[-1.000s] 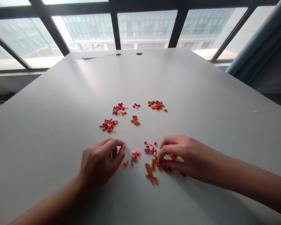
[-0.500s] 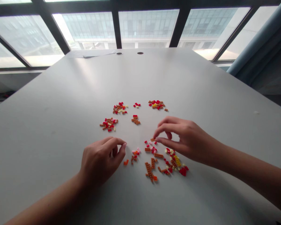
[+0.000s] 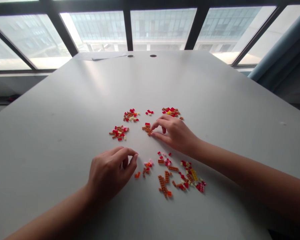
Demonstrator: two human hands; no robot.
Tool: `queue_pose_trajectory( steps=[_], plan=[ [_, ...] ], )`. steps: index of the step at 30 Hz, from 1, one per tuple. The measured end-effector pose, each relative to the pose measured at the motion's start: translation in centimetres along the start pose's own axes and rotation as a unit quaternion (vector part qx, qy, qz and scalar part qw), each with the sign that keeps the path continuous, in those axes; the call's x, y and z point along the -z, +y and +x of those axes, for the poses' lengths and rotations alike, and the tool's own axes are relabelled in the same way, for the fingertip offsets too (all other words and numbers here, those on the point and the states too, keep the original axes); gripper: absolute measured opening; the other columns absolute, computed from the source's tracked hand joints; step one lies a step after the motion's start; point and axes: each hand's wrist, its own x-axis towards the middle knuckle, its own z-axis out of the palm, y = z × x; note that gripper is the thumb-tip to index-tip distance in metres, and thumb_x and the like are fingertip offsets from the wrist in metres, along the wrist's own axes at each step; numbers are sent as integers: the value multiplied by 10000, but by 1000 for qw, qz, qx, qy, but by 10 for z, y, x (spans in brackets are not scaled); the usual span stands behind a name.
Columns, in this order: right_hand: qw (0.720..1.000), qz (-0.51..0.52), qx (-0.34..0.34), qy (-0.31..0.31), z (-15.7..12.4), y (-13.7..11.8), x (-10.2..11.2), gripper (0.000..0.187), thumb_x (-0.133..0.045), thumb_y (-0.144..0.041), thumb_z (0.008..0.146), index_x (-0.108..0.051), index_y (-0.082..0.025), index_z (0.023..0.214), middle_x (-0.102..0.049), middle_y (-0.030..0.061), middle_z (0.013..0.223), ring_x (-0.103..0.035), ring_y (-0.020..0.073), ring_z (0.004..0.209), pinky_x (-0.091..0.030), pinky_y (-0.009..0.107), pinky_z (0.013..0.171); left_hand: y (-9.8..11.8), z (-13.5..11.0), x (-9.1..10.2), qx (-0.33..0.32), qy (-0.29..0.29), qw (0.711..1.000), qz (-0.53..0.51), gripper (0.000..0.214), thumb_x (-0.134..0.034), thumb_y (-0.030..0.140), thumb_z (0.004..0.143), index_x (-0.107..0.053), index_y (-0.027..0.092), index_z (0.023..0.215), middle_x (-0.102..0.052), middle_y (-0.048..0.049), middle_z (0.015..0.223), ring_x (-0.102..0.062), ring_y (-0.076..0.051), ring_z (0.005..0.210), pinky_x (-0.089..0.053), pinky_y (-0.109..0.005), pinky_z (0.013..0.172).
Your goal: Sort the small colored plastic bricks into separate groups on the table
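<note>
My right hand (image 3: 173,130) is at a small group of brown toy bricks (image 3: 147,129) with a red brick (image 3: 147,124) at its far end. Its thumb and forefinger close on a brown brick (image 3: 149,134) at the near edge of that group. Lower left, my left hand (image 3: 112,170) rests on the table with thumb and forefinger pinched together; whether anything small is between them I cannot make out. Close to its fingertips lie an orange brick (image 3: 137,175) and a little cluster of pink, orange and brown bricks (image 3: 147,165).
Loose brown bricks (image 3: 163,186) and a mixed red, cream and yellow pile (image 3: 190,175) lie nearest me. Farther off are mixed piles at left (image 3: 119,132), back left (image 3: 131,115) and back right (image 3: 171,111). The white table (image 3: 65,110) reaches towards the windows.
My right hand has moved away from me and left, from the near bricks to the small brown group; the brown brick at its fingertips went along. My left hand keeps its pinch. The view shifted slightly.
</note>
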Motion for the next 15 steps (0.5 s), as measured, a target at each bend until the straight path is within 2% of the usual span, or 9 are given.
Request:
queue_pose_trajectory(
  steps=[4,8,11,13,15],
  plan=[
    [999,24,-22,-5,4,1,-2,231,-729,-188,803,-686,-143,1026,-677,58,889,-618,165,721,-503,323,743,1,0,1,-3,0,1000,-1,183,-552,253,885,-674,205,757,-544,73,541,-467,-62,429,-369,-183,488],
    [999,41,-13,-25,9,5,-6,476,-756,-240,792,-629,-150,1242,-617,134,1158,-628,158,753,-531,391,845,0,-1,1,-6,5,1000,4,183,-550,257,885,-673,209,759,-538,76,542,-460,-63,425,-367,-188,484],
    [998,37,28,-31,12,9,-11,373,-720,-252,830,-676,-180,1194,-581,146,1232,-640,197,908,-511,427,918,-1,-1,1,-5,-2,1000,9,177,-555,265,887,-675,212,768,-539,76,547,-464,-66,433,-368,-190,487],
    [997,42,62,-27,12,11,-14,260,-688,-239,856,-720,-199,1111,-608,125,1182,-632,208,970,-504,423,935,-2,-2,1,-5,-2,1000,12,177,-558,271,887,-677,213,770,-536,76,544,-465,-68,434,-369,-192,489],
    [995,57,84,-19,11,11,-17,199,-671,-225,869,-742,-202,1054,-633,106,1116,-633,192,947,-516,391,907,-2,-2,1,-5,-2,1000,12,182,-555,272,890,-680,213,772,-533,76,540,-465,-67,432,-368,-192,488]
  ],
)
